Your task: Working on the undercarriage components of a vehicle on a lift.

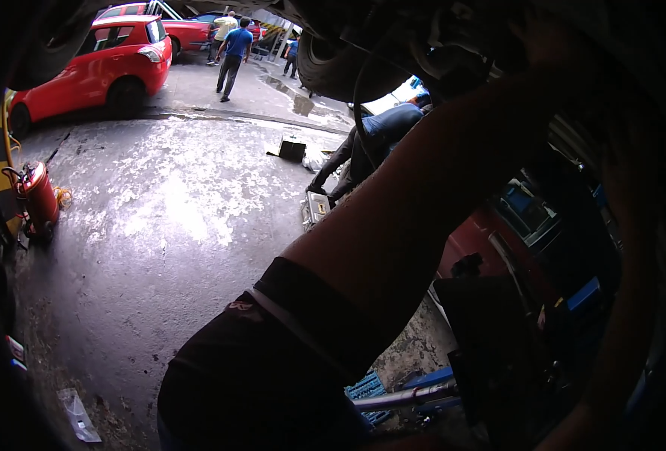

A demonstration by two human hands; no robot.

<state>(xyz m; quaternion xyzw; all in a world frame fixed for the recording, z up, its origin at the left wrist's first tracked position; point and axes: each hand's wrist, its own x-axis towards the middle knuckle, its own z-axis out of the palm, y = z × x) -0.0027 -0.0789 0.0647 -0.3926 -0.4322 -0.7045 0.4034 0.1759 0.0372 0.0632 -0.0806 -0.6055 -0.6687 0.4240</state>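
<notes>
My left arm reaches up across the view, its dark sleeve low and its forearm bare. My left hand (547, 41) is up among the dark parts of a vehicle's underside (453, 34), near a tyre (348, 71). Shadow hides its fingers and whatever they touch. Along the right edge rises my right forearm, very dim. My right hand (622, 139) is up against the dark underside too, its fingers lost in shadow. A thin dark cable or hose (358, 90) hangs down left of my left forearm.
A person in blue (389, 124) bends over a case (316, 208) on the floor. At left stand a red cylinder tank (40, 195) and a red car (107, 64). People (235, 52) walk farther back. Below right are a blue-and-silver jack-like tool (408, 397) and a red cabinet (472, 244).
</notes>
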